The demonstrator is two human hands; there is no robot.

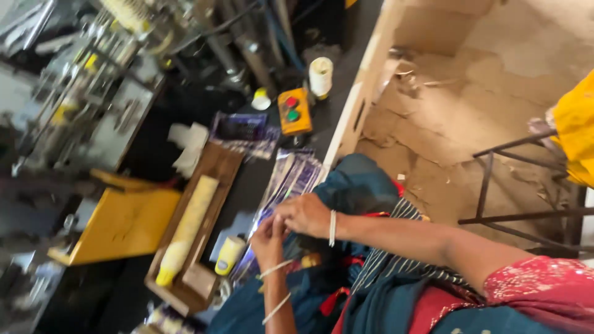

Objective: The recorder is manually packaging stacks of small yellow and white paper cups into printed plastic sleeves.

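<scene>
My right hand (306,214) and my left hand (268,240) meet just above my lap, fingers closed together on a strip of purple printed packets (291,179) that runs up over the dark worktop. Both wrists carry thin white bangles. A wooden tray (213,164) lies to the left of my hands, holding a long pale yellow roll (185,229). A small yellow cup (229,254) stands beside the tray, near my left hand.
A yellow control box with red and green buttons (294,111) and a white thread spool (320,76) sit further back. A yellow machine plate (120,226) and blurred machinery (80,86) fill the left. Dirt floor and a metal frame (526,185) lie to the right.
</scene>
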